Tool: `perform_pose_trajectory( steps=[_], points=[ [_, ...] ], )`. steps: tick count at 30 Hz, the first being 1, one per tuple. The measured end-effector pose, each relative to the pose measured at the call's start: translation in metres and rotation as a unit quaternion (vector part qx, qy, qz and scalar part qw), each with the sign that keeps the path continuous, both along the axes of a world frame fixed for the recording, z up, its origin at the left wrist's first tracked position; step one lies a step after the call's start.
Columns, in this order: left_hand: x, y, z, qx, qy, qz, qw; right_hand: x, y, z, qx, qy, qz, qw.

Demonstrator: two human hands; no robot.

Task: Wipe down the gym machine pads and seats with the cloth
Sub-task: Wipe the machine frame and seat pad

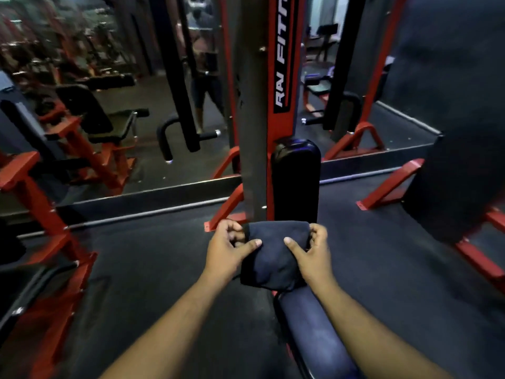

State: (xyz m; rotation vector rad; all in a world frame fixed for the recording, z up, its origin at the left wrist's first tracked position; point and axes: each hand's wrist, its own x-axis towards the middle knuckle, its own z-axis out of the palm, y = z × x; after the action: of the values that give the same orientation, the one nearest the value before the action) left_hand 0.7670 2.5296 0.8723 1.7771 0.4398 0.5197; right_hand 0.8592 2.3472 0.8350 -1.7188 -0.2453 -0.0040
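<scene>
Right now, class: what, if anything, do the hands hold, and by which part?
Both hold the dark cloth: left hand grips its left edge, right hand its right edge.

Dim gym, dark rubber floor (136, 269), wall mirror (123, 105), red machine frames (30, 192)

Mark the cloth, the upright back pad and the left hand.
cloth (273, 253): head view, middle of the dark fabric.
upright back pad (296, 181): head view, centre of its black face.
left hand (228, 250): head view, back of hand.

The cloth (273, 253) hides the seat's (314, 332) far end; the mirror (109, 77) reflections blur; the bottom edge crops both forearms.
</scene>
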Motion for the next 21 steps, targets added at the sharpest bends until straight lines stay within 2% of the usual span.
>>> perform_pose_trajectory(
  steps=[3, 8, 12, 16, 19, 21],
  points=[
    [0.018, 0.026, 0.012, 0.006, 0.000, -0.059, 0.998, 0.001, 0.018, 0.012, 0.000, -0.007, -0.070, 0.998],
    [0.069, 0.047, 0.032, 0.111, -0.010, -0.145, 0.983, 0.026, 0.032, 0.042, -0.040, -0.046, -0.170, 0.983],
    [0.130, 0.052, 0.059, 0.160, -0.026, -0.172, 0.972, 0.066, 0.038, 0.062, -0.041, -0.057, -0.225, 0.972],
    [0.204, 0.057, 0.083, 0.135, -0.043, -0.170, 0.975, 0.116, 0.059, 0.069, -0.063, -0.090, -0.268, 0.957],
    [0.253, 0.061, 0.082, 0.087, -0.036, -0.191, 0.977, 0.149, 0.095, 0.062, -0.084, -0.099, -0.247, 0.960],
    [0.281, 0.068, 0.077, 0.099, -0.037, -0.204, 0.973, 0.167, 0.123, 0.053, -0.103, -0.084, -0.216, 0.967]
  ],
)
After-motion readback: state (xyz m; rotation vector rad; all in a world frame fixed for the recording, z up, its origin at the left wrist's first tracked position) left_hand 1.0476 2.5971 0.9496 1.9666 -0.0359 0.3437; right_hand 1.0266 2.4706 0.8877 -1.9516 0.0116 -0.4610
